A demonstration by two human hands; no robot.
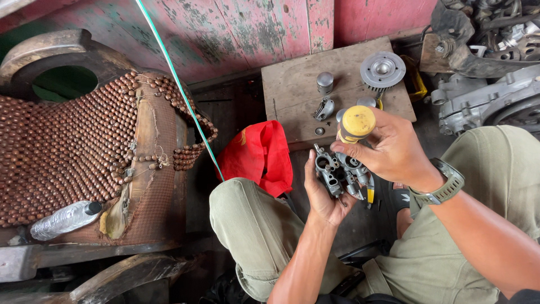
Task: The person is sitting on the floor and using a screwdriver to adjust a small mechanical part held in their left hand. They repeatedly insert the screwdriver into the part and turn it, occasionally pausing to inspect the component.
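My left hand (pixel 322 194) cradles a small grey metal carburettor body (pixel 337 171) from below, between my knees. My right hand (pixel 391 149) grips a screwdriver by its yellow handle (pixel 356 124); the shaft points down into the metal part. A green watch (pixel 444 188) sits on my right wrist. Both hands are close together above the dark floor.
A wooden board (pixel 292 93) ahead carries a round toothed disc (pixel 382 70), a small cylinder (pixel 324 81) and other metal bits. A red cloth (pixel 259 155) lies by my left knee. A beaded seat (pixel 67 146) with a plastic bottle (pixel 64 219) is at left; engine parts (pixel 489 90) at right.
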